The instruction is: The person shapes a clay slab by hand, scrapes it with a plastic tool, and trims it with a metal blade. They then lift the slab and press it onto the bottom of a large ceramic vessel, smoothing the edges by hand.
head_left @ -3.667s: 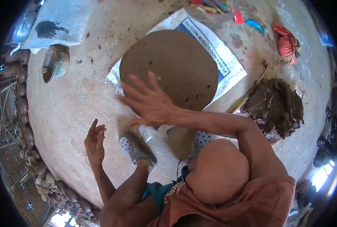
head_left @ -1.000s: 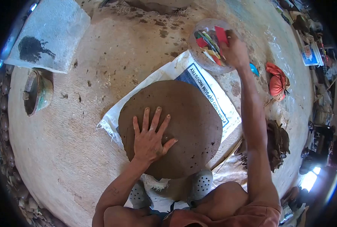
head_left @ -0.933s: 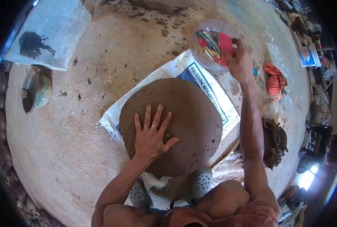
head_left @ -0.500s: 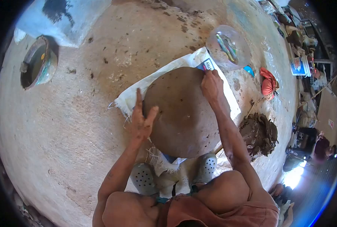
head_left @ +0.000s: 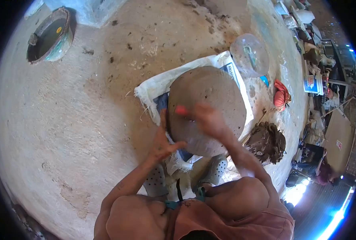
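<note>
A large round slab of smooth grey-brown clay (head_left: 210, 90) lies on a white woven sack (head_left: 146, 89) between my feet. My left hand (head_left: 164, 140) rests along the clay's left edge, fingers stretched and thumb spread, holding nothing. Over the middle of the clay, my right hand (head_left: 211, 122) is smeared by motion. A small red object (head_left: 181, 110) sticks out from its fingers, and its exact kind is too blurred to tell. Whether the red object touches the clay surface cannot be made out.
A lump of dark wet clay (head_left: 268, 142) sits right of the sack. Beyond stand a clear plastic bowl (head_left: 260, 48) and a red cloth bundle (head_left: 282, 96). A water bucket (head_left: 62, 46) is at far left. Another person (head_left: 324, 170) is at the right edge.
My right hand has moved from the clay's upper right edge down and left over its middle, where a red object now shows. My left hand has slid toward the clay's lower left edge. The view has shifted.
</note>
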The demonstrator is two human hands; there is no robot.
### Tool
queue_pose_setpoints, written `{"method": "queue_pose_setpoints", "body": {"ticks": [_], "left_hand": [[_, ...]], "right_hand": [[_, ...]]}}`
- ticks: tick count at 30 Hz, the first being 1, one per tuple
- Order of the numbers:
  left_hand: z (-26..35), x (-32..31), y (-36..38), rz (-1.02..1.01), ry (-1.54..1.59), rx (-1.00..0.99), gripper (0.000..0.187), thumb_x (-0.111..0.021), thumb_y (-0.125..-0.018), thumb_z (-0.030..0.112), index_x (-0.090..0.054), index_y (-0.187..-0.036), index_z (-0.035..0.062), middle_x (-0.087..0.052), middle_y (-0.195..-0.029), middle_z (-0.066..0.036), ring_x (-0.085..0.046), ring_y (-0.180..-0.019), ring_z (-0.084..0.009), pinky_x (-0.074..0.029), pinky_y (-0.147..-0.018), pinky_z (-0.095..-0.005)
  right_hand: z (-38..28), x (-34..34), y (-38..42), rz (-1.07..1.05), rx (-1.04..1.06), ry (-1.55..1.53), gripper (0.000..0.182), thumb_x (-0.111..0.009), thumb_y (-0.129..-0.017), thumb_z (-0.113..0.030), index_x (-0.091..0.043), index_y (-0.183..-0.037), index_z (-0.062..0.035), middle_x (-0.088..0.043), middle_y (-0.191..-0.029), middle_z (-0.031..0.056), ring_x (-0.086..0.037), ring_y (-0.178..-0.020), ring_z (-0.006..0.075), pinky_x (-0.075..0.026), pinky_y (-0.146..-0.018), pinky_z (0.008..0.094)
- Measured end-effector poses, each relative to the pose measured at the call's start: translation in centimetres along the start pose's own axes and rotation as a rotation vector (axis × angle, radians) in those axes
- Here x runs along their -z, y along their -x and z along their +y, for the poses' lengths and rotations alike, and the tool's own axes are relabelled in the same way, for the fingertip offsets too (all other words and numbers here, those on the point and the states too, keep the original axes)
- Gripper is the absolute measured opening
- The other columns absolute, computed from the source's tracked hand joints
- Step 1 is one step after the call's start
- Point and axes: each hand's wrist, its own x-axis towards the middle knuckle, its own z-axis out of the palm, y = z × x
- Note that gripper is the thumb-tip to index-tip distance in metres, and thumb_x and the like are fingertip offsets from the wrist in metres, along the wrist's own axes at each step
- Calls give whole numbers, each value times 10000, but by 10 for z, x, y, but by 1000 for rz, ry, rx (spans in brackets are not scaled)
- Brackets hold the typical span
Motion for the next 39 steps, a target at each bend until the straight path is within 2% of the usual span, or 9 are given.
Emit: {"method": "queue_pose_setpoints", "body": {"ticks": [3, 6, 8, 17, 24, 28, 30, 35, 39], "left_hand": [[6, -15, 40, -43, -118, 133, 1438, -944, -701, 449, -12, -1657, -84, -128, -1740, -291, -154, -1622, -397, -192, -1308, -439], [-10, -17, 63, -97, -412, 192, 1404, -926, -749, 388, 39, -1653, -82, -146, -1750, -255, -147, -1624, -408, -164, -1315, -487], [-19, -10, 68, -250, -819, 170, 1340, -915, -737, 378, -55, -1654, -83, -211, -1733, -248, -159, -1612, -444, -136, -1319, -534], [10, 14, 79, -240, -1041, 165, 980, -870, -749, 262, -423, -1601, 78, -350, -1693, -148, -219, -1603, -416, -103, -1267, -708], [-16, 9, 112, -289, -859, -179, 740, -809, -791, 244, -562, -1463, 54, -481, -1564, -178, -405, -1490, -390, -306, -1251, -560], [-2, -41, 109, -614, -658, -275, 611, -795, -848, 268, -624, -1394, 55, -516, -1542, -141, -467, -1439, -343, -378, -1219, -494], [-2, -51, 105, -686, -706, -270, 568, -788, -860, 273, -651, -1368, 58, -523, -1534, -137, -474, -1427, -343, -386, -1212, -497], [-9, -50, 109, -905, -861, -112, 591, -786, -878, 306, -617, -1405, 97, -519, -1547, -122, -472, -1421, -362, -419, -1184, -487], [-16, -42, 107, -934, -742, -113, 553, -767, -901, 304, -619, -1392, 100, -521, -1544, -126, -486, -1405, -374, -451, -1152, -502]], "right_hand": [[46, 16, -59, 240, -362, 86, 372, -604, -852, 0, -730, -1195, -68, -673, -1156, 180, -662, -1112, 391, -561, -910, 516], [55, 17, -97, 248, -365, 163, 328, -598, -863, -10, -746, -1152, -62, -670, -1099, 180, -662, -1084, 394, -564, -898, 503], [36, 1, -103, 240, -220, 69, 302, -593, -860, -19, -751, -1115, -52, -666, -1064, 167, -659, -1061, 392, -557, -907, 491], [-56, -4, 33, -126, 140, -100, 330, -698, -789, -89, -735, -1117, -101, -650, -1067, 64, -617, -1060, 280, -502, -942, 437], [-34, 38, 112, -441, 216, 30, 325, -736, -725, -170, -747, -1047, -125, -654, -1034, 37, -625, -1058, 243, -500, -953, 419], [30, 56, 42, 122, -29, 113, 423, -640, -742, 104, -751, -1100, -93, -705, -1130, 120, -675, -1087, 368, -570, -933, 485], [66, 53, -20, 244, -98, 210, 365, -631, -827, 61, -762, -1137, -78, -723, -1115, 162, -702, -1030, 370, -588, -899, 463], [69, 23, -57, 201, -276, 160, 383, -634, -815, 0, -762, -1167, -81, -719, -1168, 181, -678, -1097, 387, -567, -958, 466], [1, 3, 9, 43, -63, -45, 363, -634, -753, 6, -754, -1083, -86, -673, -1069, 143, -651, -1074, 377, -551, -962, 489]]}}
